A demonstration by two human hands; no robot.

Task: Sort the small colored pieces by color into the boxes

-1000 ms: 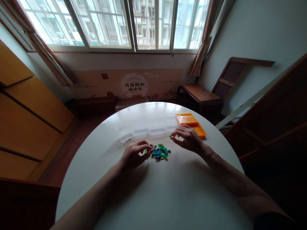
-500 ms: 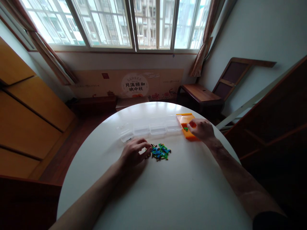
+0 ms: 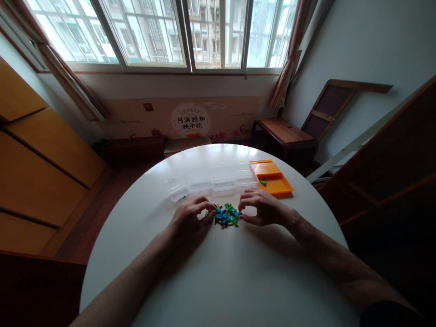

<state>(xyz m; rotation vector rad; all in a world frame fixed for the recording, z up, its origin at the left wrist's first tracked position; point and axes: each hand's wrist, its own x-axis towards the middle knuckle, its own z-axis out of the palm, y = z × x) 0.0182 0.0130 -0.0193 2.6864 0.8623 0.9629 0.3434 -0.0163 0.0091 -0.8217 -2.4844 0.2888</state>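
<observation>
- Bricks (image 3: 226, 215) lie heaped on the table (image 3: 218, 272) between your hands.
- Your left hand (image 3: 191, 214), half-curled, is at the heap's left edge.
- Your right hand (image 3: 261, 206), similarly curled, is at its right.
- Whether either grips one, I cannot tell.
- Green pieces (image 3: 263, 182) sit in the tray (image 3: 279, 185).

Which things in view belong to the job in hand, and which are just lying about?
Job in hand:
left hand and right hand, both at the pile of small pieces
orange tray, green pieces inside
clear boxes, probably
white table

Just about:
wooden chair
curtains
printed board
</observation>
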